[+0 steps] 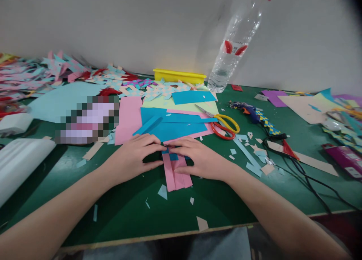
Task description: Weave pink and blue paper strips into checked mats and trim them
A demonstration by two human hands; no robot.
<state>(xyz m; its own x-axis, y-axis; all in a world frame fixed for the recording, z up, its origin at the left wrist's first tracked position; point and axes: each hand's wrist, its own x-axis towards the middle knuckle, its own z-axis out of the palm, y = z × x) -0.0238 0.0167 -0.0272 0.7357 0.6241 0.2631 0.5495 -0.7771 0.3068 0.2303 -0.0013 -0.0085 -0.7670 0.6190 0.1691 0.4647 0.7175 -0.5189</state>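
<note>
Pink paper strips (172, 177) lie side by side on the green table, with a short piece of blue paper (173, 156) crossing them near their upper ends. At the left edge of this piece, my left hand (138, 154) has its fingertips closed on the strips. My right hand (202, 158) rests over the right side, fingers curled onto the paper, its thumb on the pink strips. The fingers hide part of the crossing. Just behind lie blue paper sheets (178, 130) over pink paper (128, 117), and scissors (226, 126) with yellow and red handles.
A clear bottle (234, 45) stands tilted at the back, near a yellow tray (179, 76). Woven strips (42, 73) pile up at left. A glue gun (251, 113) and black cables (305, 177) lie at right among paper scraps. The table edge (158, 235) runs close in front.
</note>
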